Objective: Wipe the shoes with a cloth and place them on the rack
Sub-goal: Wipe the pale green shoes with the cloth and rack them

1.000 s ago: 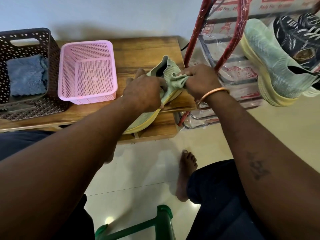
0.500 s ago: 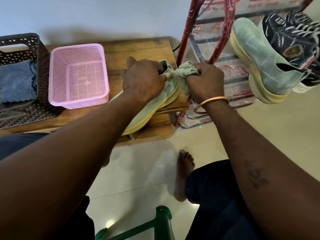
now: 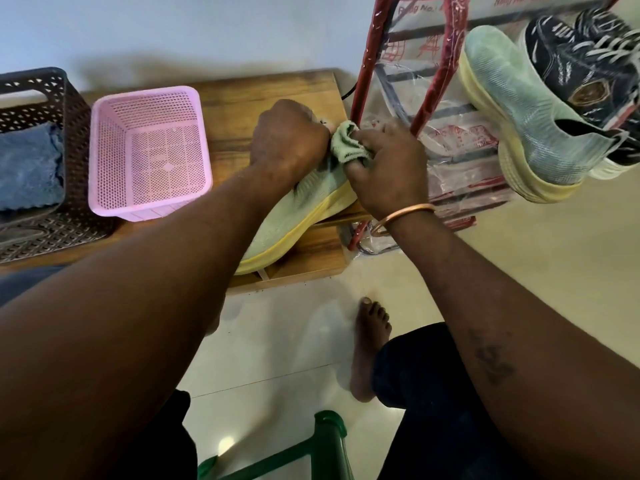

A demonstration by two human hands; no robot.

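The left hand (image 3: 289,140), arm stretched forward, grips the heel end of the pale green sneaker (image 3: 304,206) lying on the wooden table (image 3: 242,95). The right hand (image 3: 389,171), fingers curled, presses a bunched green cloth (image 3: 346,145) against the heel.

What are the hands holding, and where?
The left hand grips the pale green knit shoe with a yellow sole at its far end; the right hand pinches a bunched light green cloth against it.
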